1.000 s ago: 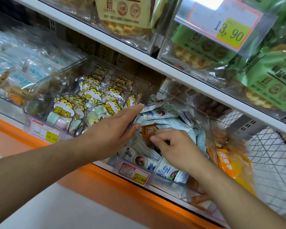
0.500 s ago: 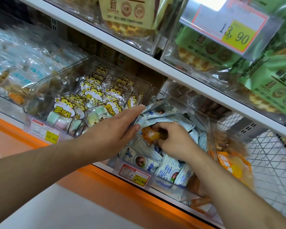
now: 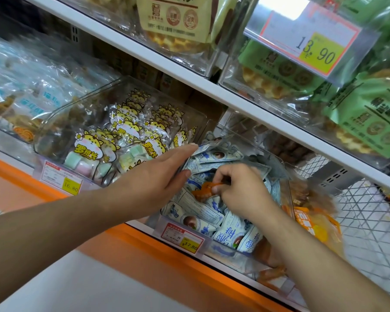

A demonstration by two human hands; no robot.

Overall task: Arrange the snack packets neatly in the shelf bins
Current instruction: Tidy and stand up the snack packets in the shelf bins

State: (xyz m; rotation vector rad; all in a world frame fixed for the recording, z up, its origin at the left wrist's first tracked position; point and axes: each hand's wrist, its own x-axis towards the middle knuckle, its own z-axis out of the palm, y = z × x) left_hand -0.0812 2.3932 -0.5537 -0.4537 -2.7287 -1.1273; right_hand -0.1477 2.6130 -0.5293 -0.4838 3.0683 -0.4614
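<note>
At the centre of the frame, the right hand (image 3: 241,190) pinches a small orange packet (image 3: 204,190) between thumb and curled fingers, just above the heap of blue-and-white packets (image 3: 214,218) in a clear bin (image 3: 287,200) with a 17.80 price tag (image 3: 182,238). The left hand (image 3: 154,176) lies flat, fingers straight and together — its tips on the bin's left wall. Left of centre, a second bin (image 3: 54,122) holds yellow cat-label sweets (image 3: 89,148), tagged 16.80 (image 3: 62,182). Waffle packs (image 3: 367,119) fill the upper shelf — upper right of the frame.
</note>
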